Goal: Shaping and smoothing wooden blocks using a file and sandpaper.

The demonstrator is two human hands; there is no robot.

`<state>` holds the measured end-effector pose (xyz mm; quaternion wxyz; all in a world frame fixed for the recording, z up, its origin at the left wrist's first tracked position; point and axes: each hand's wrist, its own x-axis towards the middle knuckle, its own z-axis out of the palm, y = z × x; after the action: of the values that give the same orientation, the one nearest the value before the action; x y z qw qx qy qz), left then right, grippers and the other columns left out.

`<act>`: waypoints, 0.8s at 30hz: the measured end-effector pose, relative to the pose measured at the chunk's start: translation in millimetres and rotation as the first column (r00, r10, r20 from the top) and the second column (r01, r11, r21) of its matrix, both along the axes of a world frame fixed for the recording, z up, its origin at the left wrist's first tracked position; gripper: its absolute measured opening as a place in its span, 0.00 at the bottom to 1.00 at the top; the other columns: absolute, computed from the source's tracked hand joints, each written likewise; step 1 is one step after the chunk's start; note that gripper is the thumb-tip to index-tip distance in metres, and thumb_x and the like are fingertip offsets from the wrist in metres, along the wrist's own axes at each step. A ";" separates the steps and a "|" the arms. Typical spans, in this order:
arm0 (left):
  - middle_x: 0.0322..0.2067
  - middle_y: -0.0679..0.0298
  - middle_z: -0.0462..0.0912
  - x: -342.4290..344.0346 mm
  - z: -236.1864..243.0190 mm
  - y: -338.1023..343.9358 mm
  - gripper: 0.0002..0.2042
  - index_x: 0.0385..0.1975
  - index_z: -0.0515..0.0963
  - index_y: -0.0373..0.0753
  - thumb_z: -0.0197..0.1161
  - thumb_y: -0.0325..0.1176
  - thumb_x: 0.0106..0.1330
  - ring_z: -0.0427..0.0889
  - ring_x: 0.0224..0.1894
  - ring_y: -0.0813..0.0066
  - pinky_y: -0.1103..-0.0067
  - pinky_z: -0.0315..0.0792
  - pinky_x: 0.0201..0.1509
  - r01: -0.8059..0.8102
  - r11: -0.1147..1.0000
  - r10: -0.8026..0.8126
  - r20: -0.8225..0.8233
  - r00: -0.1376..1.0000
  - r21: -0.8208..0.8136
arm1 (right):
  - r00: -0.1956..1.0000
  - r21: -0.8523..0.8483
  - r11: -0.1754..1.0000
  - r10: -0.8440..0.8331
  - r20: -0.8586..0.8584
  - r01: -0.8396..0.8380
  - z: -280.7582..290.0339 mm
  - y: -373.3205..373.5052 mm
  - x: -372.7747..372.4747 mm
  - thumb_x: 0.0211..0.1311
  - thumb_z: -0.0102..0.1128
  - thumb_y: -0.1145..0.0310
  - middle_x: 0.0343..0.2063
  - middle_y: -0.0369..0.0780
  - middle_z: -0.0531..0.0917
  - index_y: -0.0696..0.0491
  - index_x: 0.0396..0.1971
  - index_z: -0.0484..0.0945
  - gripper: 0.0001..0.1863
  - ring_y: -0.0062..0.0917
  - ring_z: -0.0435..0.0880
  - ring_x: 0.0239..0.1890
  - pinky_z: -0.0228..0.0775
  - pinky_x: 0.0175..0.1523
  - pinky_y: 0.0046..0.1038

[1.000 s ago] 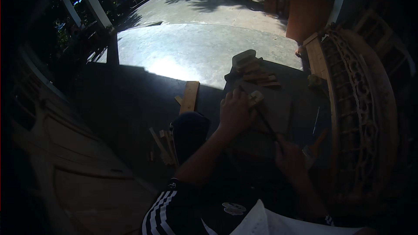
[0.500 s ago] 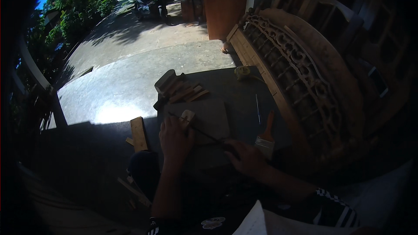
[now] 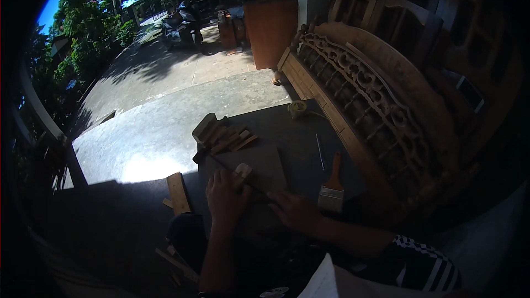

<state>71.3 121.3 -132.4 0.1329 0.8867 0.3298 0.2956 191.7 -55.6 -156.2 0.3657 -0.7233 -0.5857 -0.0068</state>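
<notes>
My left hand is closed around a small pale wooden block, holding it on a flat square board. A thin, dark, file-like tool slants along the block from beyond my left fingers toward my right hand. My right hand is closed on the tool's near end; its handle is hidden in the shade of the fingers. Beyond the board lies a pile of narrow wooden strips, next to a larger curved wooden piece.
On the dark worktable lie a yellow tape measure, a slim metal tool and an orange-handled paintbrush. A carved wooden bench borders the right side. Wood offcuts lie at lower left.
My right hand has moved left, closer to my left hand, sliding the tool along the block. The view has tilted a little, so the whole scene sits lower.
</notes>
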 end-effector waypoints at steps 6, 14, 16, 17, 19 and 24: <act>0.43 0.52 0.78 -3.5 9.8 -17.2 0.21 0.42 0.74 0.35 0.69 0.41 0.53 0.79 0.50 0.51 0.56 0.73 0.51 -0.100 0.993 0.105 -0.078 0.991 0.062 | 0.999 0.033 0.999 0.038 -0.031 -0.037 1.7 0.5 2.9 0.69 0.64 0.65 0.39 0.46 0.87 0.53 0.52 0.80 0.15 0.45 0.88 0.37 0.83 0.39 0.40; 0.41 0.50 0.77 -4.1 2.5 -8.5 0.20 0.42 0.71 0.34 0.69 0.38 0.54 0.79 0.49 0.47 0.55 0.72 0.51 -0.031 0.998 0.031 0.007 0.999 -0.048 | 0.995 0.008 0.999 0.037 -0.094 -0.036 5.9 0.4 2.7 0.69 0.64 0.67 0.39 0.47 0.88 0.54 0.50 0.82 0.13 0.44 0.89 0.38 0.83 0.41 0.40; 0.40 0.49 0.75 -3.3 -3.9 -4.5 0.20 0.41 0.70 0.34 0.68 0.37 0.55 0.79 0.47 0.45 0.55 0.73 0.50 0.013 1.000 -0.013 0.033 0.999 -0.004 | 0.994 0.018 0.999 0.041 -0.106 -0.039 6.2 -2.6 8.0 0.68 0.65 0.67 0.39 0.47 0.88 0.54 0.50 0.82 0.13 0.44 0.89 0.38 0.84 0.41 0.40; 0.40 0.49 0.75 -0.4 -7.1 -0.9 0.20 0.41 0.70 0.34 0.68 0.37 0.55 0.79 0.47 0.45 0.55 0.73 0.50 0.017 1.000 -0.016 0.032 0.999 -0.009 | 0.991 0.053 0.998 0.048 -0.123 -0.041 8.7 -5.6 12.6 0.68 0.65 0.67 0.39 0.47 0.88 0.54 0.49 0.83 0.13 0.43 0.89 0.38 0.84 0.40 0.39; 0.39 0.49 0.75 7.4 -10.0 5.8 0.19 0.41 0.70 0.34 0.68 0.38 0.55 0.79 0.46 0.44 0.54 0.73 0.50 0.001 0.998 -0.004 0.044 0.999 0.057 | 0.988 0.078 0.996 0.057 -0.142 -0.046 11.9 -18.8 20.5 0.68 0.65 0.68 0.38 0.47 0.88 0.54 0.48 0.83 0.12 0.43 0.90 0.39 0.84 0.40 0.38; 0.40 0.51 0.75 -13.9 -7.7 2.7 0.19 0.41 0.72 0.34 0.68 0.39 0.56 0.79 0.47 0.47 0.55 0.73 0.50 -0.062 0.998 0.061 0.045 0.997 0.020 | 0.992 0.016 0.999 0.048 -0.118 -0.047 22.4 -63.1 10.7 0.67 0.64 0.70 0.38 0.45 0.88 0.53 0.49 0.83 0.12 0.42 0.89 0.37 0.82 0.41 0.41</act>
<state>57.4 124.0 -140.0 0.1216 0.8708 0.3504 0.3227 202.4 -118.7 -133.8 0.4049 -0.7057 -0.5799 0.0409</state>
